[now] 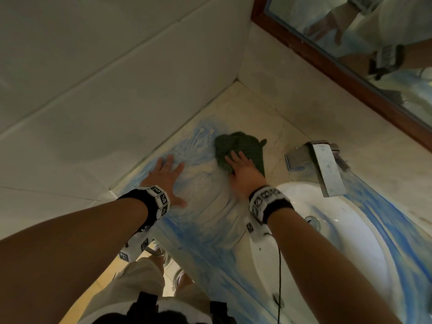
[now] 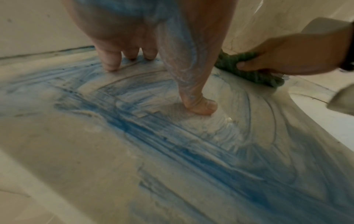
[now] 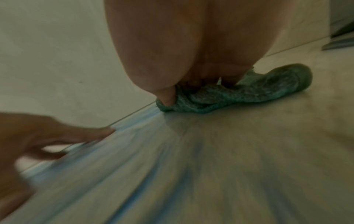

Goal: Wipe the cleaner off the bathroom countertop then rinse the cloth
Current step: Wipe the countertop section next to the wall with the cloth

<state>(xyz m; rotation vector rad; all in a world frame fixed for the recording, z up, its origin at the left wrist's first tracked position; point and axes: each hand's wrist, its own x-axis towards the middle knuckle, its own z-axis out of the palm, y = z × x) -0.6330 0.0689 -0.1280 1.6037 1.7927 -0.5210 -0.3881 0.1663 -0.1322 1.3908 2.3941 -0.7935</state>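
Observation:
A dark green cloth [image 1: 236, 143] lies bunched on the beige countertop [image 1: 264, 118], near the back corner. My right hand [image 1: 243, 169] presses down on the cloth [image 3: 249, 91] with its fingers laid straight over it and the thumb against its near edge. My left hand [image 1: 166, 176] rests flat on the counter to the left, fingers spread, in the blue cleaner smears [image 1: 194, 146]. In the left wrist view the fingertips and thumb [image 2: 201, 106] press into the wet blue streaks [image 2: 153, 136]. The right wrist view is motion-blurred.
A white sink basin [image 1: 350, 242] streaked with blue sits to the right, with a flat metal faucet [image 1: 327, 169] over its rim. A tiled wall [image 1: 93, 90] bounds the counter on the left. A wood-framed mirror [image 1: 374, 43] hangs behind it.

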